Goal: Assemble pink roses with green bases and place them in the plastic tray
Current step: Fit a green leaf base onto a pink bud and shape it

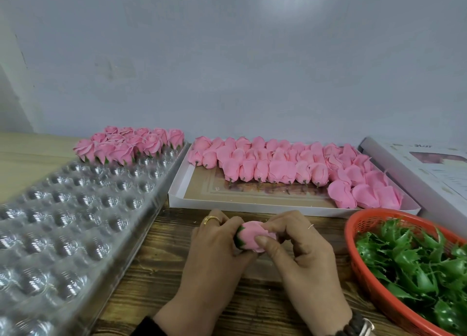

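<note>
Plastic tray (75, 209): clear, rows of round wells, on the left of the surface (161, 267), running from the near left corner away toward the wall; its near end is cut off by the frame edge and blurred. Finished roses (131, 144): pink, green-based, standing upright in the far wells; exact count hard to make out.

Left hand (214, 249): centre foreground, ring (211, 219) on one finger, fingers curled round the green base (240, 239) of the rose in hand (255, 239). That rose is held just above the surface, near the front edge of the white box, long axis roughly left to right, base toward the left, petals toward the right; much of it is hidden by both hands.

Right hand (303, 254): thumb and fingers pinch the petal end; wrist strap (356, 328) cut off at the bottom.

White box (177, 194): shallow, behind the hands, holding loose pink rose heads (290, 166) lying on their sides, stubs mostly toward the viewer.

Red basket (353, 234): at right, partly out of frame, filled with loose green bases (414, 259).

Box lid (429, 168): far right, print illegible.
</note>
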